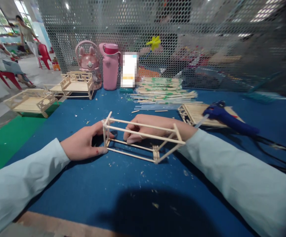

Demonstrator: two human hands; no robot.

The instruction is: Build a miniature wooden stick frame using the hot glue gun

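A small open frame of thin wooden sticks (pixel 143 132) stands on the blue tabletop in front of me. At its left end my left hand (pixel 85 141) grips the corner posts between thumb and fingers. Behind the frame's long rails lies my right hand (pixel 143 126), its fingers curled and pressed together. Whether those fingertips pinch a small piece I cannot make out. Part of the right hand is covered by the rails.
A blue glue gun (pixel 229 118) rests on a wooden stick panel (pixel 194 113) at right, its cable trailing off. Bundled sticks (pixel 162 89), a pink bottle (pixel 110 67) and a phone (pixel 129 69) stand along the mesh screen (pixel 66 36). Finished-looking miniature furniture (pixel 77 86) sits back left.
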